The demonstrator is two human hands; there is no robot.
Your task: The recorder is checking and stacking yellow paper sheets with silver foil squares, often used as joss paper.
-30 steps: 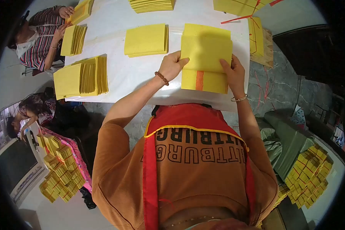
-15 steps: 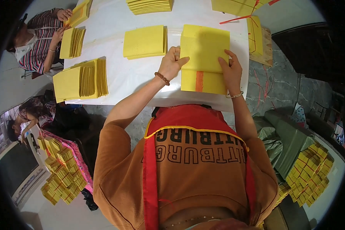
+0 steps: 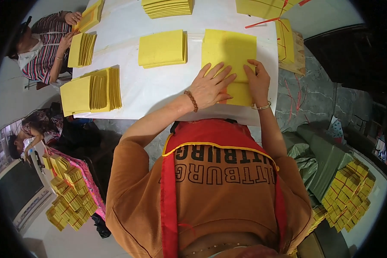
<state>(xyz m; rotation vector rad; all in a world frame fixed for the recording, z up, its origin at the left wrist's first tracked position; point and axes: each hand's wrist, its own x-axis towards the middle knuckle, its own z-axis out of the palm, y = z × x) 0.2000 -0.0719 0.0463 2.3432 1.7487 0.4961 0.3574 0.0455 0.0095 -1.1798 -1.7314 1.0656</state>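
A yellow paper sheet [image 3: 228,45], with its near part folded over, lies at the right of the white table [image 3: 129,92]. My left hand [image 3: 208,88] rests flat on the near flap with fingers spread. It covers most of an orange strip on the flap. At the sheet's right edge, by the fold, my right hand [image 3: 259,81] is closed, thumb and forefinger pinching the paper. To the left of the sheet sits a folded yellow paper stack [image 3: 161,48], which neither hand touches.
More yellow stacks stand at the far edge [image 3: 167,7] and left corner [image 3: 90,91]. Red ties cross a yellow bundle [image 3: 262,6] at the far right. A person in a striped shirt [image 3: 43,51] handles yellow paper at the left. Tied yellow bundles [image 3: 348,193] fill the lower right.
My left hand has moved from the sheet's left edge onto the near flap, opening flat over the orange strip. My right hand has shifted slightly and stays at the right edge.
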